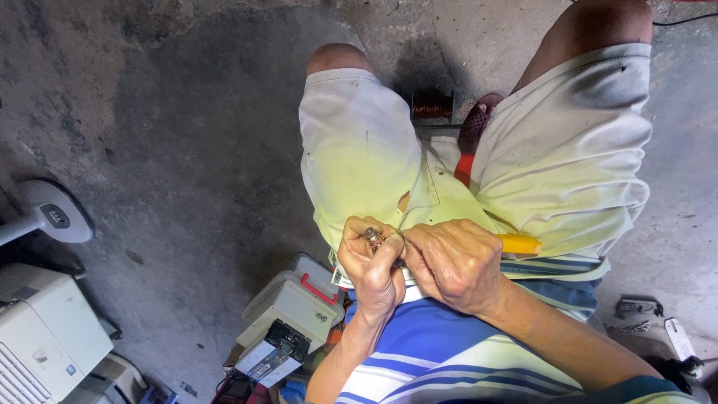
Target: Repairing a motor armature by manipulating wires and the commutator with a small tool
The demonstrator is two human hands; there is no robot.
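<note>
Head view, looking straight down at a seated person over a stained concrete floor (pixel 187 150).

Far left edge of the floor: round white fan base (pixel 52 213) with a pale stem running off the left edge. Below it, in the lower left corner, a boxy white appliance (pixel 45 329) with a vented front.

Lower middle, just left of the person's lap: pale grey plastic case (pixel 295 299) with a red latch, and a small dark device with a light label (pixel 273 352) leaning against its near side.

Centre: left hand (pixel 374 265) closed around a small metal part (pixel 372 236); thumb and fingertips pinch it, and its rounded end sticks up above the fingers. The part sits over the lap, against the white shorts (pixel 359 150). Right hand (pixel 456 262) touches the left, fingers curled shut; a yellow tool handle (pixel 518 243) protrudes from its right side. Whether the tool tip meets the part cannot be told; the fingers hide it.

Upper centre, on the floor between the knees: spool of copper wire (pixel 432 105). Just right of it, a dark red perforated object with a red strip (pixel 473 138).

Lower right corner: small dark metal fittings (pixel 636 310) on the floor.
</note>
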